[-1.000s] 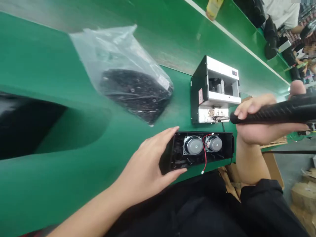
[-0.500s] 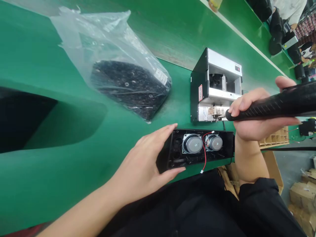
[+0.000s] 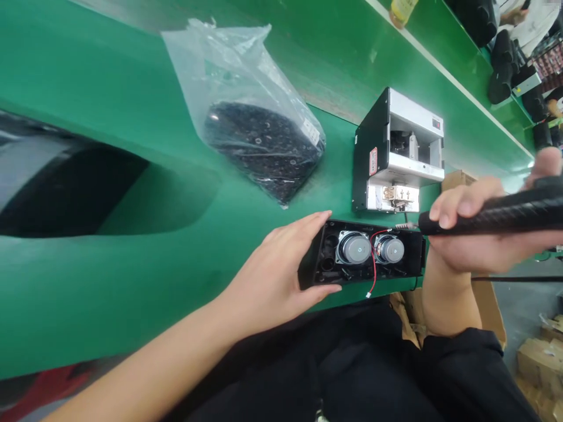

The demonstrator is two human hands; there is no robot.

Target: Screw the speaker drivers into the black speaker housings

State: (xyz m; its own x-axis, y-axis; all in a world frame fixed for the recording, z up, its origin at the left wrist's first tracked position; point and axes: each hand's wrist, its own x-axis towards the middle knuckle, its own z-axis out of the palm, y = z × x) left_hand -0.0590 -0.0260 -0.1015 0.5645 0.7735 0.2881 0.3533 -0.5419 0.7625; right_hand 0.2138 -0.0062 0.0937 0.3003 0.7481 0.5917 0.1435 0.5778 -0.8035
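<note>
My left hand [image 3: 281,275] wraps the left end of a black speaker housing [image 3: 411,252], thumb on the near side and fingers on the far side. Inside it sit two round grey speaker drivers [image 3: 355,248], one larger than the other. A red wire [image 3: 374,266] with white plugs lies across them, one end hanging over the near wall. My right hand [image 3: 479,225] is closed around a black electric screwdriver [image 3: 497,214], held nearly level. Its tip reaches the far edge of the smaller driver; whether it touches a screw I cannot tell.
A silver and black screw feeder [image 3: 398,135] stands behind the housing. A clear plastic bag [image 3: 259,129] with dark parts lies left of it on the green table [image 3: 132,293]. A bottle [image 3: 402,12] stands farther back. Cardboard boxes [image 3: 539,357] are on the floor at right.
My right hand has brought the screwdriver from the screw feeder toward me, down to the housing's far side. The view has shifted, while my left hand keeps its hold on the housing.
</note>
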